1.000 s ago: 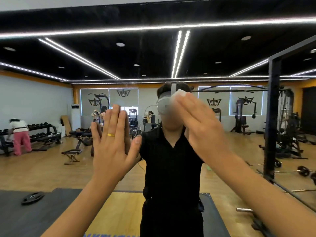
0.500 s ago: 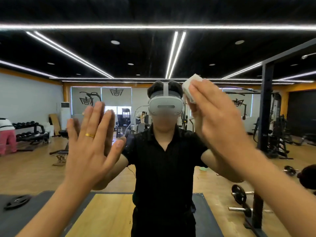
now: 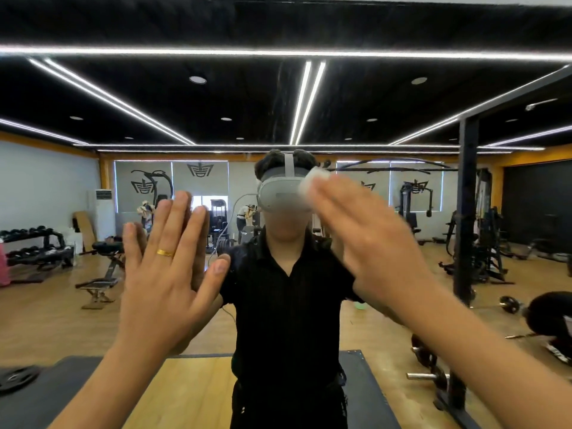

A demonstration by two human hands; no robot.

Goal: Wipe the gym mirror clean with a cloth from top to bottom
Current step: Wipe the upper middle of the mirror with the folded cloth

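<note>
my left hand (image 3: pixel 164 274) is spread flat, fingers straight and a little apart, with the palm laid on the mirror (image 3: pixel 402 32) so that it meets its own reflection. it holds nothing. i judge it is there as a support, to steady the body while the other arm works, and it is placed low enough not to cover the part being wiped. a gold ring (image 3: pixel 165 252) sits on one finger.

to the right of it, in the middle of the glass, stands my reflection in a black shirt with the grey headset (image 3: pixel 278 196).

my right hand (image 3: pixel 371 243) is higher and blurred, so i take it as moving. its fingers look stretched out, not curled, and they press the white cloth (image 3: pixel 312 181) flat on the glass. only the end of the cloth shows beyond the fingertips, just over the reflected headset. flat fingers give a wide contact, which i think is why the cloth is not bunched in a fist. the two hands are apart.

the cloth is near the half height of the mirror, well below its top edge, so i judge the part down to the bottom edge is not yet wiped. faint streaks show higher up.

toward the right edge a black frame post (image 3: pixel 465 212) is reflected.
</note>
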